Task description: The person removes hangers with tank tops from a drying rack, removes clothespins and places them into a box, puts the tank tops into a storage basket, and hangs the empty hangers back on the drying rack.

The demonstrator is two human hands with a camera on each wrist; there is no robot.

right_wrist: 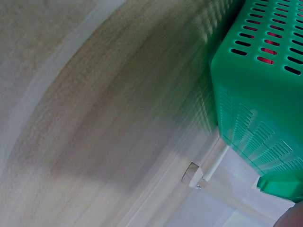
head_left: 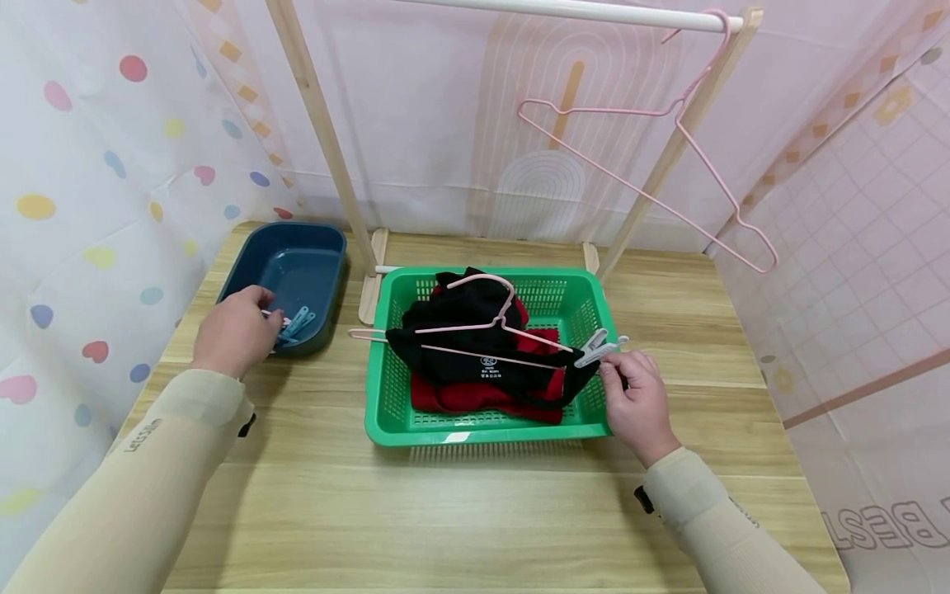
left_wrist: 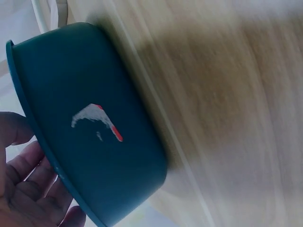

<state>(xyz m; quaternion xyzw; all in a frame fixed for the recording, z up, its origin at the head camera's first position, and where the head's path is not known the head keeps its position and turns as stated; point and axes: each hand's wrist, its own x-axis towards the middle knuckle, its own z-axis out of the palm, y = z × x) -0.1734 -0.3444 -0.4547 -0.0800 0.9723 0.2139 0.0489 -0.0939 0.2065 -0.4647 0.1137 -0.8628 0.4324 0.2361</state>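
A pink hanger [head_left: 507, 320] lies across the green basket [head_left: 378, 412], with a black garment [head_left: 445, 363] bearing a small white print draped on its lower bar. A grey clothespin [head_left: 594, 350] is clipped near the hanger's right end. Beside that clothespin, my right hand [head_left: 640, 404] pinches the black garment's edge; the right wrist view shows only a sliver of this hand. My left hand [head_left: 236, 330] reaches over the rim of the dark blue basin [head_left: 334, 272], its fingers loosely bent beside several blue clothespins [head_left: 298, 324].
A wooden rack with a white rail [head_left: 594, 10] stands behind the basket. A second pink hanger [head_left: 679, 107] hangs at its right end. Red cloth [head_left: 482, 396] lies inside the basket under the black garment. Patterned curtains [head_left: 96, 165] enclose the wooden table [head_left: 460, 511].
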